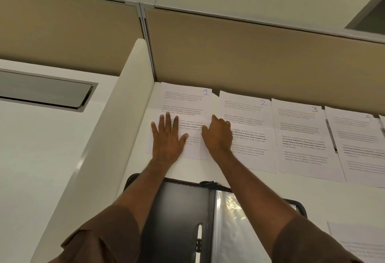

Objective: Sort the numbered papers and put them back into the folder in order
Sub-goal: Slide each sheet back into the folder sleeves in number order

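Your left hand (167, 137) lies flat, fingers straight and spread, pressing on the white printed sheet marked 1 (183, 104) at the far left of the white desk (312, 196), against the beige partition panel (250, 54). Your right hand (217, 135) has its fingers curled at that sheet's right edge, where it meets the sheet marked 2 (248, 121); whether it pinches paper you cannot tell. Sheets 3 (302, 133) and 4 (358, 144) continue the row rightward. The open black folder (179, 210) with clear plastic sleeves lies near you, between your forearms.
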{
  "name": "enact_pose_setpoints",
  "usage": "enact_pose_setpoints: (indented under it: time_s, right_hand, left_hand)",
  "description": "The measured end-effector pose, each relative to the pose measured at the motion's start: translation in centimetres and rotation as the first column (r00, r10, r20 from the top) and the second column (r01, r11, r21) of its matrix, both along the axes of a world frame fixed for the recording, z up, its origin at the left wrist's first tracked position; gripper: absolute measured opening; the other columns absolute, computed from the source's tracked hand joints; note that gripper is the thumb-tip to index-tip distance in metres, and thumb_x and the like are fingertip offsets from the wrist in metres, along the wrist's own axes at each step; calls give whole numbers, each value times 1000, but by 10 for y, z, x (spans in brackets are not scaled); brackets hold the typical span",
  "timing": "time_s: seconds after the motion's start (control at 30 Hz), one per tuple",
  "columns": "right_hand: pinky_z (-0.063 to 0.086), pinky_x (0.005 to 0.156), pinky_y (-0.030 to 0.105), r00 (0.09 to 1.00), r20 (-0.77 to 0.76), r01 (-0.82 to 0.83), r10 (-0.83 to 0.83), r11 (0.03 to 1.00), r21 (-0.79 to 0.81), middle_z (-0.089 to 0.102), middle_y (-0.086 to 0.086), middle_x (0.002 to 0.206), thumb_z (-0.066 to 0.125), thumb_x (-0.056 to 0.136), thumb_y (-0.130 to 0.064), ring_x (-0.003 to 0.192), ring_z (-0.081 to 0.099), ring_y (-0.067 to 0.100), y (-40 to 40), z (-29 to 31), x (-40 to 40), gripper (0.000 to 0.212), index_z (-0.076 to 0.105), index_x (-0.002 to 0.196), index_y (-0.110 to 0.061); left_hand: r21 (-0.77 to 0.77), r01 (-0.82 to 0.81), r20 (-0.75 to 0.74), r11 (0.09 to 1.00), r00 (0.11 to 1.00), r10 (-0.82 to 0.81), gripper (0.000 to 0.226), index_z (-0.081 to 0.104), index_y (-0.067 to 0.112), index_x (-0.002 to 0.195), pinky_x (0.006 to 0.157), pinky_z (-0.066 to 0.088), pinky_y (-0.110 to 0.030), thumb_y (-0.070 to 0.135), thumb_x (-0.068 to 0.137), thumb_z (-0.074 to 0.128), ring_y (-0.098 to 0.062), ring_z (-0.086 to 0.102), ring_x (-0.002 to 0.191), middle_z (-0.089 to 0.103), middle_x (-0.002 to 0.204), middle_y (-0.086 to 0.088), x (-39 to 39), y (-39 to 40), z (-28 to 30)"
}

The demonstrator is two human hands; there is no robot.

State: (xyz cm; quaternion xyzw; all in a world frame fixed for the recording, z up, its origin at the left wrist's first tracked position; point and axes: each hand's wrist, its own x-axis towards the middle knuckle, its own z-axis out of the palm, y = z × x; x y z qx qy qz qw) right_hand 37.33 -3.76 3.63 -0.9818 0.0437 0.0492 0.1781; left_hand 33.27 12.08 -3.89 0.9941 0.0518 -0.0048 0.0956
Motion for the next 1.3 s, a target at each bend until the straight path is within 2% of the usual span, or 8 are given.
enact_pose_setpoints:
  time_s: [0.27, 0.37, 0.43, 0.63, 0.8, 0.9, 1.1, 1.3]
  right_hand:
    - [45, 88, 32, 943, -237, 316, -234, 853, 416, 66, 9, 129, 67, 92, -29, 121, 61, 31, 4, 5, 21, 42, 63, 129, -9]
    - [56, 86, 40, 911, -323, 404, -255, 704, 584, 75, 7, 99, 74, 85, -28, 100, 70, 33, 6, -1, 28, 15, 71, 84, -14]
    - [58, 86, 41, 896, -361, 440, -259, 631, 639, 75, 6, 96, 75, 86, -26, 91, 70, 29, 9, -1, 25, 14, 68, 80, -16]
    - [41, 58, 18, 974, -119, 229, -195, 817, 529, 74, 3, 109, 68, 95, -19, 88, 69, 22, 8, 0, 9, 14, 72, 103, -8]
    - [62, 78, 43, 962, -133, 268, -238, 734, 625, 77, 3, 102, 72, 91, -15, 86, 73, 23, -9, 10, 1, 11, 77, 99, -10]
    - [62, 78, 43, 960, -122, 266, -251, 689, 674, 75, -7, 92, 74, 89, -13, 84, 73, 19, -31, 23, -10, 3, 75, 90, -16]
    - [54, 63, 22, 972, -110, 216, -207, 604, 768, 74, -11, 94, 73, 90, -11, 83, 73, 16, -76, 66, -61, 11, 74, 88, -22]
    - [51, 55, 15, 972, -162, 228, -167, 538, 811, 76, 0, 87, 70, 89, -1, 65, 70, 2, -123, 99, -138, 12, 75, 99, -6]
  left_hand:
    - [-11, 6, 35, 1000, 999, -6, 85, 12, 15, 161, 124, -1, -58, 66, 95, 0, -34, 2, 156, 3, 168, -14, -2, 0, -1]
    - [-34, 10, 54, 999, 998, -8, 83, 17, 12, 161, 123, 4, -59, 65, 97, 8, -35, 6, 155, 8, 168, -16, -2, 1, -2]
    - [-51, 12, 72, 999, 997, -8, 81, 20, 11, 160, 123, 6, -60, 63, 98, 13, -35, 9, 155, 12, 167, -17, -2, 1, -3]
    - [-117, 9, 66, 993, 998, -2, 82, 19, 13, 160, 124, 4, -59, 64, 97, 16, -33, 9, 155, 11, 168, -15, -2, 4, -1]
    - [-242, 5, 128, 970, 991, 27, 82, 18, 15, 160, 124, -1, -57, 65, 96, 23, -32, 10, 155, 11, 168, -13, -4, 3, 10]
    - [-357, -4, 186, 934, 980, 75, 79, 19, 16, 160, 126, 3, -52, 63, 99, 33, -29, 11, 155, 11, 168, -11, -8, 1, 24]
    - [-761, -89, 118, 642, 955, 272, 76, 25, 20, 159, 126, 13, -42, 45, 97, 61, -19, 9, 155, 14, 168, -2, -37, -16, 77]
    - [-969, -212, -165, 125, 936, 312, 88, 13, 25, 161, 99, 44, -26, 34, 94, 70, -15, 55, 129, 48, 151, -4, -90, -39, 130]
